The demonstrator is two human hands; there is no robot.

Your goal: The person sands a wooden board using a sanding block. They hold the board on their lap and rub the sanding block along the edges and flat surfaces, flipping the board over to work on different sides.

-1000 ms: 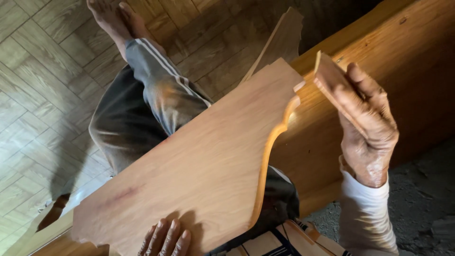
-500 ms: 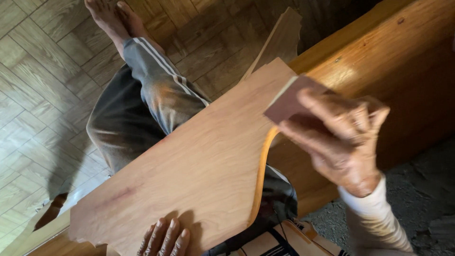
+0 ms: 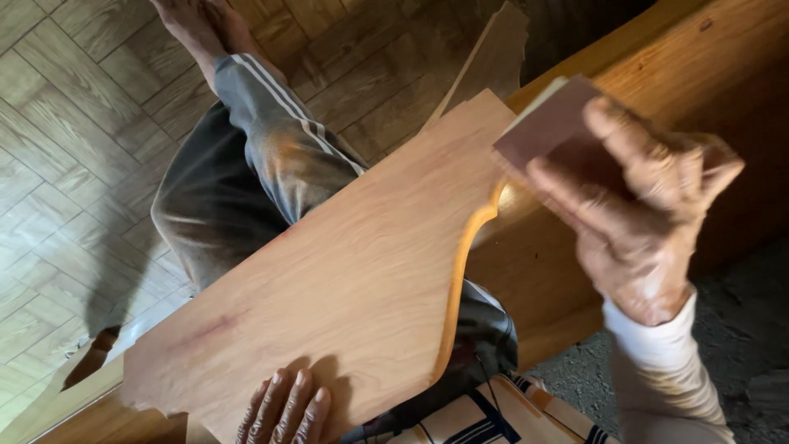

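Raised reddish sanding block (image 3: 546, 123), worn.

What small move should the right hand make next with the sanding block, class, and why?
Probably lower the right hand so the sanding block meets the board's curved edge. The block sits lifted just off that edge, while the left hand steadies the board on the lap.

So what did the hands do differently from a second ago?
The right hand turned the small reddish-brown block over, from edge-on against the wooden board's curvy edge to flat face up, and lifted it towards the camera. The left hand stayed on the board's near edge, and the board barely moved.
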